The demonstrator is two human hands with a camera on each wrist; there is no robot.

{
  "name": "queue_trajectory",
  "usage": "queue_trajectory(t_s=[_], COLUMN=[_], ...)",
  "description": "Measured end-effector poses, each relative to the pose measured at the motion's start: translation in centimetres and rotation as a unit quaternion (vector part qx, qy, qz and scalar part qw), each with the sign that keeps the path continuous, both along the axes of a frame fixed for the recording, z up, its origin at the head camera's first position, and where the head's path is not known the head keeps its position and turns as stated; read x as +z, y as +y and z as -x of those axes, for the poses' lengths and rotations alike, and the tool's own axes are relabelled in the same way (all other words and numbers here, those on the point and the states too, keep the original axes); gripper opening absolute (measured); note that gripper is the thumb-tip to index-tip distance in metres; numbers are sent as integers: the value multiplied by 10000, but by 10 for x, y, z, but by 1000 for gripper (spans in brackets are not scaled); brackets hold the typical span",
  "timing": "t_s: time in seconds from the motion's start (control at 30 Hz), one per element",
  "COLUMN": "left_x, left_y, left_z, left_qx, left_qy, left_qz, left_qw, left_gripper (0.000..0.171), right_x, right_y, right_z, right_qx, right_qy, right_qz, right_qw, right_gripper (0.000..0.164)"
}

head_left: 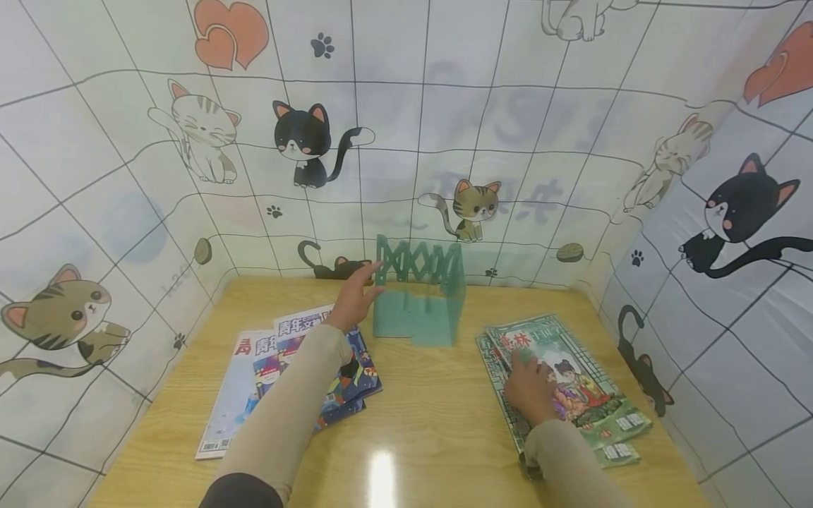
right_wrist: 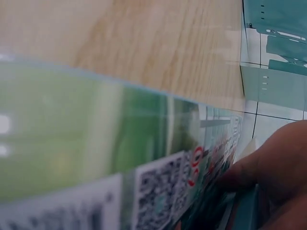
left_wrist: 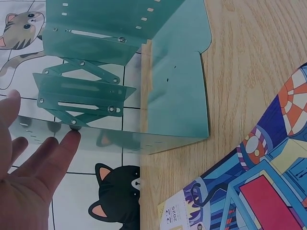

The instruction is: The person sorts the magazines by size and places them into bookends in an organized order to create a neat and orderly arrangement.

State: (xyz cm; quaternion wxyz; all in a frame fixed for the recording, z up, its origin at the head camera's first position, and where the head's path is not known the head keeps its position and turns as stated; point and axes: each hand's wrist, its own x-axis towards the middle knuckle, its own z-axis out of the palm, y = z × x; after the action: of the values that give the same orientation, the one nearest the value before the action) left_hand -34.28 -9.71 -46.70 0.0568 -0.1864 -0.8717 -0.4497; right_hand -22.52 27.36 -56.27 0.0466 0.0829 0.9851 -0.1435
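Note:
A green expandable bookend rack (head_left: 435, 321) with a folding lattice stands at the back middle of the table. My left hand (head_left: 352, 300) is at its left side, fingers extended. In the left wrist view, a fingertip meets the upright side panel (left_wrist: 115, 136). At the right, my right hand (head_left: 532, 388) grips the left edge of a green illustrated magazine (head_left: 587, 377), which overlaps another magazine (head_left: 621, 454) beneath. The right wrist view has the magazine cover (right_wrist: 144, 129) close up, with the thumb against it and the other fingers mostly hidden.
Several magazines, among them a pale blue one (head_left: 219, 416) and a colourful one (head_left: 365, 370), lie overlapping on the left, partly under my left forearm. The wooden table (head_left: 425, 416) is bounded at the back and sides by a cat-printed cloth (head_left: 394, 141).

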Motion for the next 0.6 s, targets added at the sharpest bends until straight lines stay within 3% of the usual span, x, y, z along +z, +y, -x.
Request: queue_trajectory(t_s=[0.4,0.6], left_x=[1,0], left_y=[-1,-1], left_z=[-2,-4], left_qx=[66,71], left_qy=[-291,-410], left_qz=[-224,-371], left_qw=[9993,9984], left_gripper=[59,58], right_x=[4,6], right_y=[7,8], right_z=[-6,-11], right_qx=[215,72], right_qy=[784,962], right_qz=[-171,179], right_qw=[9965,9952], right_gripper=[51,47])
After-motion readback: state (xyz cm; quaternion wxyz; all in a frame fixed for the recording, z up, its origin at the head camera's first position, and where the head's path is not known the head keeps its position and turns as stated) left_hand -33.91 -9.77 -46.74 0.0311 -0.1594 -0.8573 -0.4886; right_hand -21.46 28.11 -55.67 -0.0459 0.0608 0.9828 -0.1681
